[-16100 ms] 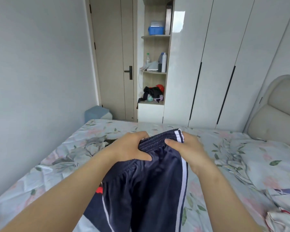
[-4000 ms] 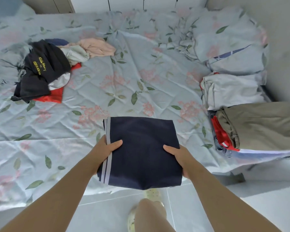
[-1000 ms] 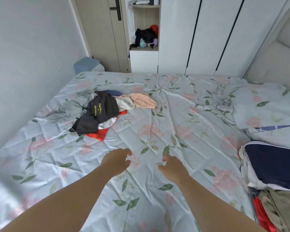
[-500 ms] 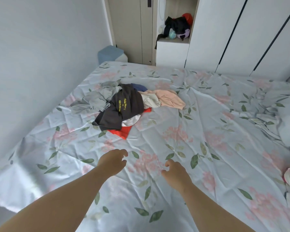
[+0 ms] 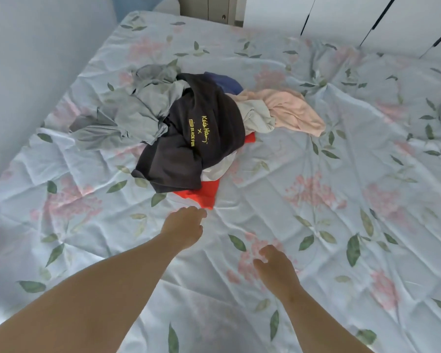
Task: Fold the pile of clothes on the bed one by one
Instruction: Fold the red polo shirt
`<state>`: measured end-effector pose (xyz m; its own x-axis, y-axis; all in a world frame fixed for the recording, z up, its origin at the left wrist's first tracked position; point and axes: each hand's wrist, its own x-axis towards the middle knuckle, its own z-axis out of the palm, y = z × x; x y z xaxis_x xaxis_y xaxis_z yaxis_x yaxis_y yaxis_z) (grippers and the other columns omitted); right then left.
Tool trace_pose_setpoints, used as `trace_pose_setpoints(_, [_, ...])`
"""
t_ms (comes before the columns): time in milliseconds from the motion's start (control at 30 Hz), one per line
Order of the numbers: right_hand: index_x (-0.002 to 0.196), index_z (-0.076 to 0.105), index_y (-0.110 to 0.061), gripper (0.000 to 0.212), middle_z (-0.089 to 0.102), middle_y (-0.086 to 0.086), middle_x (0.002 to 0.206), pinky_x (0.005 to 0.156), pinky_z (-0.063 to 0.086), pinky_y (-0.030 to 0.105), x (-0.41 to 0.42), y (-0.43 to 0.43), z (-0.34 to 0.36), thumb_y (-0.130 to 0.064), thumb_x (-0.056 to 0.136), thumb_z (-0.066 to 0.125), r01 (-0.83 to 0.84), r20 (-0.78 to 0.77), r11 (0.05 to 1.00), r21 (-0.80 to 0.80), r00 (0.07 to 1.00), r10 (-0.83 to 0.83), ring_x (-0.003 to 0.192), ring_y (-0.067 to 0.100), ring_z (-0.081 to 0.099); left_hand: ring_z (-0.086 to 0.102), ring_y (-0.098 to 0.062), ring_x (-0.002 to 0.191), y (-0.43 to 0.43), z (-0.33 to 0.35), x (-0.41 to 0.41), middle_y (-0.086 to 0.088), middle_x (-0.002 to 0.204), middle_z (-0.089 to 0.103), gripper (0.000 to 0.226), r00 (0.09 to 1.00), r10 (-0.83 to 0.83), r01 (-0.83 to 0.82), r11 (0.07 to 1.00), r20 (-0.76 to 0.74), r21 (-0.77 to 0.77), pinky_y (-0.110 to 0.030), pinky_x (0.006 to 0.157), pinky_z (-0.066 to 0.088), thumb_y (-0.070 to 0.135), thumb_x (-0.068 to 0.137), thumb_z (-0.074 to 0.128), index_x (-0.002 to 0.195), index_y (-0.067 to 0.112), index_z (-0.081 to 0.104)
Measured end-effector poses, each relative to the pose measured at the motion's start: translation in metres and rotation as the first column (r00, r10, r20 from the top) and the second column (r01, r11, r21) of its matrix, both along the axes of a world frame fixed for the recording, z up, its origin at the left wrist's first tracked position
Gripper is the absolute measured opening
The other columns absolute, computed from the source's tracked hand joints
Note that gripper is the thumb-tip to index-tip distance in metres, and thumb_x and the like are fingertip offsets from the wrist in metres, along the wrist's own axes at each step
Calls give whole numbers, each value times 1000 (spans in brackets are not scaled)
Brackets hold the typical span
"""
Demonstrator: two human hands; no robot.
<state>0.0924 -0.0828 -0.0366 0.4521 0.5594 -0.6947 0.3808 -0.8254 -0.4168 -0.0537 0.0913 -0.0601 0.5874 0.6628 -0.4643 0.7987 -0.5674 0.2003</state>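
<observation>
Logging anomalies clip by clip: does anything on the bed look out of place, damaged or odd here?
Nothing stands out. The unfolded clothes pile lies crumpled on the wrinkled floral sheet, as the task expects. The left hand reaches near the red garment at the pile's near edge; the right hand hovers empty.

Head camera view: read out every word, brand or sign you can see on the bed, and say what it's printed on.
"Keith Haring": yellow handwriting on the crumpled dark grey garment topping the clothes pile; last letters unclear.
"×": yellow, just beside it.
"BLACK FUN": yellow capitals after a small square logo, cut off by a fold.
No other text shows.
</observation>
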Motion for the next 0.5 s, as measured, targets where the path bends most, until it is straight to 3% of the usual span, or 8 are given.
trace_pose_setpoints(133, [130,46,-19,36,51,4,131,87,44,27,1,13,-25,-23,94,46,45,12,998,-53,999,-44,102,16,53,42,-24,119,29,-43,18,1,141,34,45,997,-53,51,998,64,31,-35,89,42,15,93,45,137,24,37])
trace_pose_setpoints(267, [128,47,-20,34,51,4,130,83,41,25,1,20,-43,-24,94,48,79,14,995,-60,997,-79,95,14,51,40,-26,124,47,-77,28,-2,150,21,54,992,-127,126,983,2,133,-36,96,41,20,94,50,143,23,26])
trace_pose_setpoints(400, [128,47,-20,34,51,2,129,85,40,24,0,11,-51,-25,94,49,130,0,990,-63,991,-130,100,13,49,45,-23,113,58,-91,31,-1,123,53,31,990,-131,138,963,-47,233,-34,89,38,17,94,46,125,21,46])
trace_pose_setpoints(500, [129,47,-19,35,51,3,129,85,39,24,-5,2,-47,-26,95,49,172,-19,983,-66,985,-173,96,11,46,54,-27,98,58,-80,33,-7,102,64,20,997,-69,59,977,42,207,-35,76,38,15,97,41,113,13,53])
